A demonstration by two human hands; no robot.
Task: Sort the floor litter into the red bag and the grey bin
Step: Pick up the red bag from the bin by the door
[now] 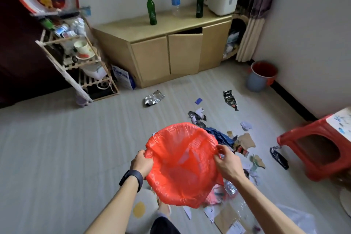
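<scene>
I hold the red plastic bag [182,165] spread wide in front of me, its mouth facing up. My left hand [141,163] grips the bag's left rim and my right hand [227,161] pinches its right rim. The grey bin [261,76], with a red lining and red handles, stands on the floor by the far right wall. Litter lies scattered on the grey floor: a silver foil wrapper [153,98], a black wrapper [230,99], a blue scrap [198,101], crumpled paper [246,125], brown card pieces [247,140], and paper and cardboard [228,216] under the bag.
A low wooden cabinet [171,53] at the back carries two green bottles, a clear bottle and a white cooker. A wooden rack [76,59] stands at left. A red plastic stool [315,146] sits at right, a black wrapper [279,157] beside it.
</scene>
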